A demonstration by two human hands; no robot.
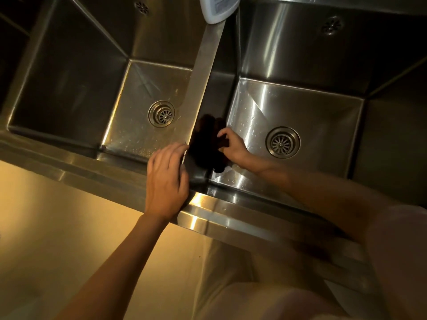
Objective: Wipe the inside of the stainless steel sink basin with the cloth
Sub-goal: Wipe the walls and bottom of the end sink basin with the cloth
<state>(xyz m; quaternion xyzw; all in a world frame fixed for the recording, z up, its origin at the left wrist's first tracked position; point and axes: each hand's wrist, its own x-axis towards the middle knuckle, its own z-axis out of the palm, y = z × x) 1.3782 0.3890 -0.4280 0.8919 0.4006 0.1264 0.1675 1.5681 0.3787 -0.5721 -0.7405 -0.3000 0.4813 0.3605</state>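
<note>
Forearms reach over front rim (231,218) from below. Left hand (167,179) spread flat, fingers relaxed, bracing on divider (201,84) between basins, holding nothing. Right hand (232,146) inside right basin (300,105), fingers curled, gripping dark cloth (208,144) against left inner wall near floor corner. Advice: keep cloth pressed flat to steel, work wall top to bottom, overlap strokes, then floor toward drain (282,142). Keep left brace steady. Far: white bottle (218,8) on divider, left basin (147,107) untouched.
</note>
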